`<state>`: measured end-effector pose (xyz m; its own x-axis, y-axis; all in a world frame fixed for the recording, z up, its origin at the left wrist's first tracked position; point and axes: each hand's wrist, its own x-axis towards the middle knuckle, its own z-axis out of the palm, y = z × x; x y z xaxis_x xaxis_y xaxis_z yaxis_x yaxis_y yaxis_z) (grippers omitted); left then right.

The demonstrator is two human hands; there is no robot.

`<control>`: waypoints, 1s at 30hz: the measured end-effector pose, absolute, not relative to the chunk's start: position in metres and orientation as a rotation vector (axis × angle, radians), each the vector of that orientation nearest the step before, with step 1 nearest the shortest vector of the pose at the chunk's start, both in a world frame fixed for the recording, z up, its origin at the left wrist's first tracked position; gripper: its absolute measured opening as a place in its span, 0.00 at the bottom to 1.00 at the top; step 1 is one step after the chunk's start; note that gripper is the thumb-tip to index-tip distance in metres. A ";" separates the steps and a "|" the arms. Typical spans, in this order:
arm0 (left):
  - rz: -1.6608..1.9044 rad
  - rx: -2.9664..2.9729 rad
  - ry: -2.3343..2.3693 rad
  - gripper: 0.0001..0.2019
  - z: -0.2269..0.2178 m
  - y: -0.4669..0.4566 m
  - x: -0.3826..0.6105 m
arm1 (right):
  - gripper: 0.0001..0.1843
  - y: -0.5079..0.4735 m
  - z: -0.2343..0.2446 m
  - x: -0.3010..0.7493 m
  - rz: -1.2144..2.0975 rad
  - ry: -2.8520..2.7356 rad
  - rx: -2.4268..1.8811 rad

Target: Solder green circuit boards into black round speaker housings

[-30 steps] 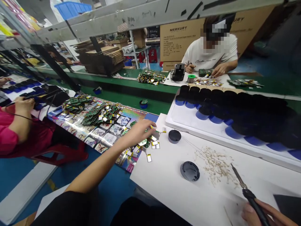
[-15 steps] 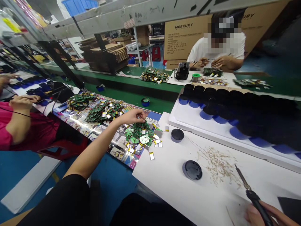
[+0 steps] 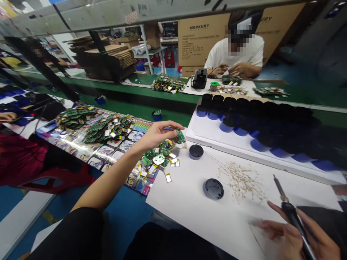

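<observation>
My left hand (image 3: 158, 134) is raised over a small heap of green circuit boards with silver batteries (image 3: 159, 159) and pinches one green circuit board (image 3: 179, 136) between its fingertips. Down at the lower right, my right hand (image 3: 295, 236) grips a soldering iron (image 3: 290, 209) whose tip points up and away over the white work sheet (image 3: 195, 209). Two dark round caps lie on the sheet, the near one (image 3: 213, 188) and the far one (image 3: 196, 151). A scatter of pale wire clippings (image 3: 241, 180) lies beside them.
A white tray (image 3: 214, 139) holds rows of black and blue round housings (image 3: 260, 117). Larger heaps of circuit boards (image 3: 105, 130) lie on a colourful sheet at left. Across the green belt (image 3: 141, 108) a person in white works; another person's red sleeve (image 3: 18, 155) is at far left.
My left hand has lifted from the heap with a green board pinched in it and moved right. My right hand has come further into view with the iron.
</observation>
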<state>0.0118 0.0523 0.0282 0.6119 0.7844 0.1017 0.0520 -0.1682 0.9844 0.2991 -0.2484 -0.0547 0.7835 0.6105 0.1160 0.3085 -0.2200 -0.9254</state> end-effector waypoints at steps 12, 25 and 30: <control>0.650 1.283 0.449 0.20 -0.013 -0.036 0.120 | 0.32 -0.177 -0.051 0.256 -0.085 -1.177 -1.286; 0.621 1.218 0.431 0.20 -0.031 -0.052 0.119 | 0.37 -0.174 -0.056 0.252 0.004 -1.231 -1.237; 0.343 1.772 0.263 0.19 -0.024 -0.019 0.092 | 0.28 -0.192 -0.058 0.274 0.099 -1.092 -1.201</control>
<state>0.0924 -0.0191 -0.0235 0.9298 0.3571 0.0888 -0.0069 -0.2245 0.9745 0.2740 -0.1918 -0.0584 0.5203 0.5839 0.6231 0.4628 0.4204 -0.7804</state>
